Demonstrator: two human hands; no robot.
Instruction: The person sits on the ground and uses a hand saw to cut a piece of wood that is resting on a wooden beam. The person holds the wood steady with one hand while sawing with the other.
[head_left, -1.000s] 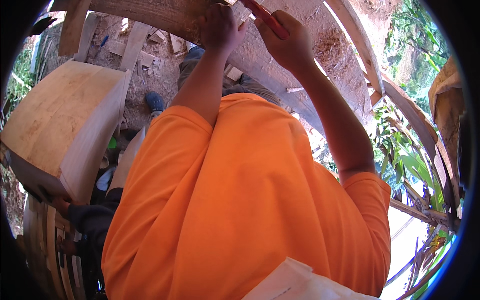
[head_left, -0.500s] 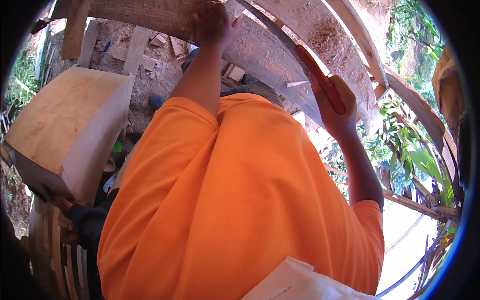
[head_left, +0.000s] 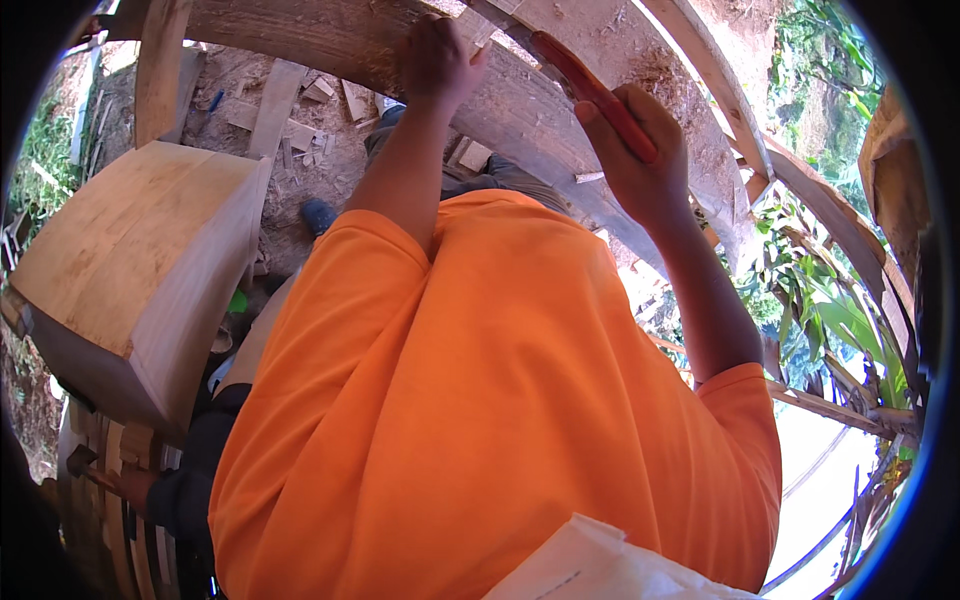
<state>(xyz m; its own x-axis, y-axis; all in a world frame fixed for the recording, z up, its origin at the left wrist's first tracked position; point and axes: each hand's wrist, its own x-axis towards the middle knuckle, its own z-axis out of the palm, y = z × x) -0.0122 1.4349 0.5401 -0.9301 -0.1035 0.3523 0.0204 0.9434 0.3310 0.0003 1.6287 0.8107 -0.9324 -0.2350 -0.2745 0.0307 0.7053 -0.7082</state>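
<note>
Two hands on the curved timber beam (head_left: 330, 45), left hand (head_left: 437, 62), right hand (head_left: 640, 160), one red tool (head_left: 592, 92), one wooden block (head_left: 130, 270) left of it

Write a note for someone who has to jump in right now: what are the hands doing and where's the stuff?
Left hand: pressed on the long wooden beam, holding nothing else.
Right hand: gripping a red-handled tool, lifted just off the beam.
Big pale wood block sits to the left.
Done: wood shavings lie on the beam.
Left: cannot tell how much more cutting it needs.
</note>
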